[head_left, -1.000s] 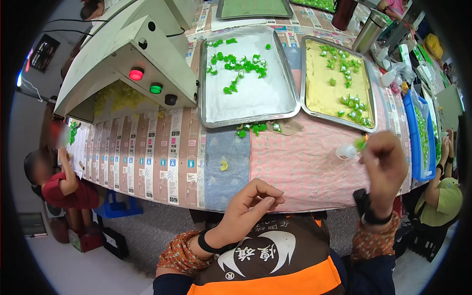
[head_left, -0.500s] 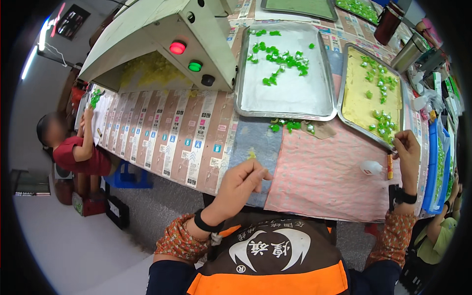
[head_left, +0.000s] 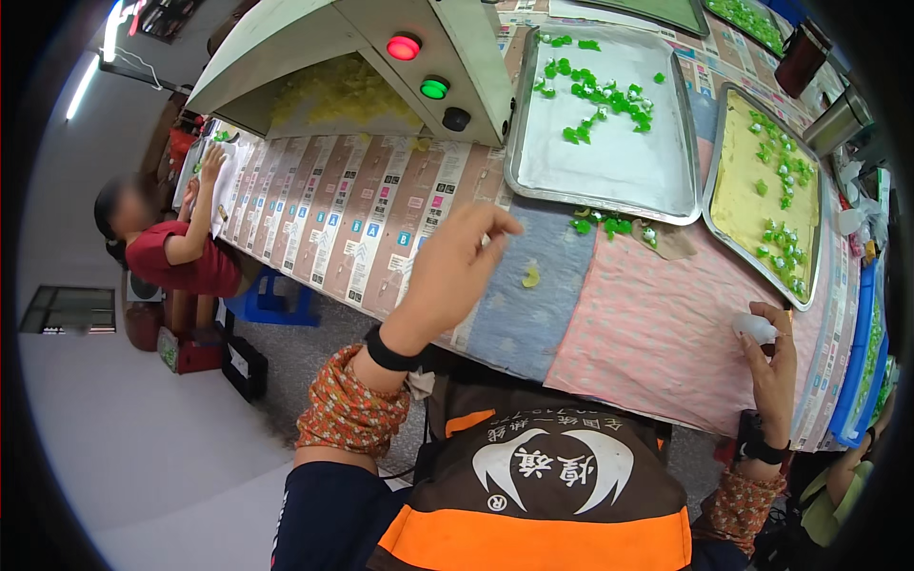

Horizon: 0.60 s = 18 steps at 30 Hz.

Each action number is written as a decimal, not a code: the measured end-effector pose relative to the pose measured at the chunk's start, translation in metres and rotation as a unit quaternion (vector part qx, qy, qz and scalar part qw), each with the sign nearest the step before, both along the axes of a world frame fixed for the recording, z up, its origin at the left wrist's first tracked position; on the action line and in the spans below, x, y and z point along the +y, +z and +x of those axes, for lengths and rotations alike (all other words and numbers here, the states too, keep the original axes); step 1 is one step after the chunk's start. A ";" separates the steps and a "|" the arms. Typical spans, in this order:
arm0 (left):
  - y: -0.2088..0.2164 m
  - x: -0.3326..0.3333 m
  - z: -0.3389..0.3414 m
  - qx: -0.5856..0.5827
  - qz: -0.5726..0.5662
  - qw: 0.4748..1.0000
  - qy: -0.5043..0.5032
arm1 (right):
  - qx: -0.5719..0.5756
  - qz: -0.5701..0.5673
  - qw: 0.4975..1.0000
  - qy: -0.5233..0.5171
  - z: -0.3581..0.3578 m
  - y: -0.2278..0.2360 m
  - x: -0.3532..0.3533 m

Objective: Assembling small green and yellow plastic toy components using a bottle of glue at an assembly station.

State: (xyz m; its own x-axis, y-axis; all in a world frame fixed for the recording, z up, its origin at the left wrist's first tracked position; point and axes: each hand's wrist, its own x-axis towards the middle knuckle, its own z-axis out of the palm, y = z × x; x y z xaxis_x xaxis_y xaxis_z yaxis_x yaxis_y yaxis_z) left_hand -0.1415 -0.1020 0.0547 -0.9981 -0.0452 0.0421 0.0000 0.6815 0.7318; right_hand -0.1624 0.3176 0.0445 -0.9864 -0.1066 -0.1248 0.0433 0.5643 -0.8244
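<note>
My right hand grips a small white squeeze bottle between thumb and fingers, over the right side of the pink cloth. My left hand hovers near the left edge of the blue cloth, thumb and index finger apart with nothing visible between them. A small yellow piece lies on the blue cloth, just right of that hand. Several small green pieces with white ball-like parts sit along the front of the white-lined metal tray.
A yellow-lined tray holding green pieces stands at the right. A beige machine with red and green lights and yellow pieces inside stands far left. A blue crate is at the right edge. Another person works at the left.
My right hand has come down from the yellow tray's corner and taken hold of the white bottle, which lay on the cloth. My left hand has moved up, and its thumb and index finger have parted.
</note>
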 end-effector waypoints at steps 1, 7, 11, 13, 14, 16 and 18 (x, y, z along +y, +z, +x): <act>-0.003 0.003 0.006 -0.001 0.000 1.000 0.001 | -0.008 0.023 1.000 0.006 -0.001 0.000 0.001; -0.015 0.026 0.018 0.056 -0.155 0.983 -0.079 | 0.002 -0.092 0.995 -0.030 0.008 0.005 -0.003; -0.022 0.028 0.022 0.051 -0.211 0.972 -0.095 | -0.067 -0.162 0.984 -0.029 0.021 0.035 -0.040; -0.022 0.028 0.024 0.051 -0.198 0.975 -0.090 | -0.075 -0.195 0.978 0.007 0.027 0.042 -0.055; -0.019 0.028 0.025 0.046 -0.122 0.988 -0.085 | -0.076 -0.194 0.978 0.004 0.031 0.044 -0.063; -0.013 0.034 0.032 0.039 -0.046 0.995 -0.078 | -0.090 -0.247 0.965 0.028 0.038 0.040 -0.083; -0.008 0.051 0.043 -0.153 0.375 0.914 0.019 | -0.098 -0.269 0.958 0.023 0.046 0.034 -0.101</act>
State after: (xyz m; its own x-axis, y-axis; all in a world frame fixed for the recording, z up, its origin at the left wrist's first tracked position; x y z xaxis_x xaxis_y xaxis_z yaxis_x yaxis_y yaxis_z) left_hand -0.0988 -0.0514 0.0471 -0.9550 0.0186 -0.2960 -0.2963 -0.0167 0.9550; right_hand -0.1160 0.2169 0.0786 -0.9425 -0.2503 -0.2216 0.2121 0.0647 -0.9751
